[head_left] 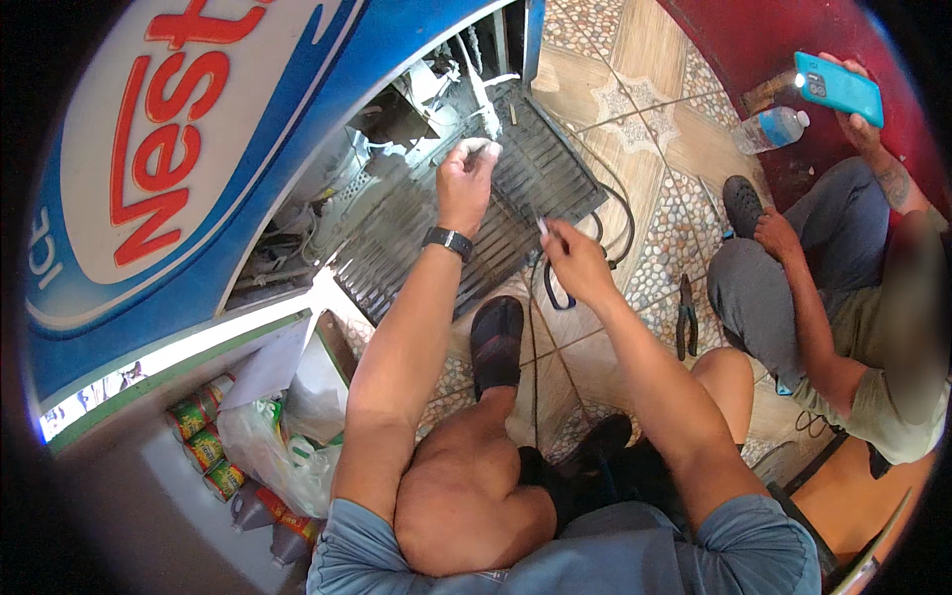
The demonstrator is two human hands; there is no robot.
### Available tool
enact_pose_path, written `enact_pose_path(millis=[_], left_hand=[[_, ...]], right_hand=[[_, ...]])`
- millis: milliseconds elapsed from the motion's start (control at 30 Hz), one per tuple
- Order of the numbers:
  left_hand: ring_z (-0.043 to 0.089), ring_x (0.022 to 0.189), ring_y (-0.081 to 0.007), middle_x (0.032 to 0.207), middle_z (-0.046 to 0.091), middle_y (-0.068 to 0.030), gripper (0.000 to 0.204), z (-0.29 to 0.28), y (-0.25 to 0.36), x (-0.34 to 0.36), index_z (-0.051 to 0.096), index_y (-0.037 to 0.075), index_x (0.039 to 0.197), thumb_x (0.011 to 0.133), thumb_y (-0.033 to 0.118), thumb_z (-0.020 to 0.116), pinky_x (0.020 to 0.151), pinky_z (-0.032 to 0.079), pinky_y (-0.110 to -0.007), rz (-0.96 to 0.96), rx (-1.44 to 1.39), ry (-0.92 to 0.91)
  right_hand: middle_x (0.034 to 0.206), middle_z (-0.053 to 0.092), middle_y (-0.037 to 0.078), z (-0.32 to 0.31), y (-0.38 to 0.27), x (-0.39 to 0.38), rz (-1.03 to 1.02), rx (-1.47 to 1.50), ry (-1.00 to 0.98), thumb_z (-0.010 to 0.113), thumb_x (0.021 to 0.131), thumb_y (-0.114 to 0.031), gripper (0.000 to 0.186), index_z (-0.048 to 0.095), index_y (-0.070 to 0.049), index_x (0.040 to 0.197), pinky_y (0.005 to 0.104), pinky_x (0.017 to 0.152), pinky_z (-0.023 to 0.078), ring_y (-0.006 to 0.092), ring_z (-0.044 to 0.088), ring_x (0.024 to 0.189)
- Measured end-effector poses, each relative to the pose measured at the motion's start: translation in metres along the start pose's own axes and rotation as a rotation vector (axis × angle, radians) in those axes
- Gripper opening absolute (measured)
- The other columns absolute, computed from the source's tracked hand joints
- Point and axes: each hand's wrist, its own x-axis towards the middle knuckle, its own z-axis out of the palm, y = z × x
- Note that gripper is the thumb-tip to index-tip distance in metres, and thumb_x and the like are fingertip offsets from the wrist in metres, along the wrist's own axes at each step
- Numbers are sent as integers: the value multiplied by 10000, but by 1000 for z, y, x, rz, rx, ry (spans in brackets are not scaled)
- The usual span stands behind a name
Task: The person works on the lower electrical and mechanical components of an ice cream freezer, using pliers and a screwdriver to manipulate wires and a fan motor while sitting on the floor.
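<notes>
My left hand (464,186), with a dark watch on the wrist, is closed just below the lower end of a white-coated tube (480,91). What its fingers hold is hidden. Lower and to the right, my right hand (577,260) pinches a small slim light-coloured tool (541,226), its tip pointing up toward the left hand; its exact kind is too small to tell. Both hands are over a dark ribbed grille panel (416,248), which lies in front of the open lower compartment of a blue-and-white freezer (347,74). Dusty parts and wires (342,164) show inside.
At the right a crouching person holds a turquoise phone (839,89) with its light on. Near them are a water bottle (772,131) and black-handled pliers (686,317). A black cable (631,213) loops over the tiles. Cans (205,446) and a plastic bag (273,446) sit lower left.
</notes>
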Motion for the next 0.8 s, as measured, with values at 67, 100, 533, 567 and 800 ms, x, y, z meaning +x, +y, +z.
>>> enact_pose_path(millis=[67, 100, 533, 567, 800], left_hand=[[568, 813, -70, 922, 670, -1, 148, 10, 17, -2, 672, 24, 1014, 942, 138, 613, 766, 456, -230, -30, 82, 37], [568, 815, -69, 931, 670, -3, 152, 2, 17, -1, 672, 23, 1019, 946, 138, 604, 765, 457, -230, -19, 40, 3], [618, 951, -145, 1057, 683, -86, 260, -12, 18, 0, 645, -58, 1142, 945, 83, 549, 872, 474, -280, -37, -71, -48], [618, 950, -143, 1057, 683, -86, 260, -11, 18, -1, 645, -58, 1142, 946, 83, 549, 869, 476, -280, -57, -119, -45], [614, 961, -134, 1105, 671, -75, 255, -14, 12, -4, 649, -23, 1147, 930, 101, 598, 845, 486, -272, -71, -36, -161]], right_hand=[[901, 680, 200, -8, -25, 12, -57, 35, 77, 588, 940, -278, 364, 600, -74, 1241, 362, 759, 509, 318, 675, 843], [910, 680, 205, -6, -44, 18, -118, 93, 98, 586, 940, -273, 372, 587, -83, 1260, 368, 761, 510, 329, 676, 852], [929, 681, 227, 25, -69, 43, -204, 85, 285, 655, 879, -213, 352, 610, -114, 1214, 472, 738, 525, 422, 655, 856], [927, 682, 222, 26, -71, 42, -230, 87, 320, 654, 878, -212, 351, 612, -115, 1213, 471, 736, 525, 418, 656, 853], [971, 691, 216, 15, -55, 32, -50, -50, 58, 573, 914, -256, 306, 623, -142, 1194, 480, 797, 526, 391, 667, 914]])
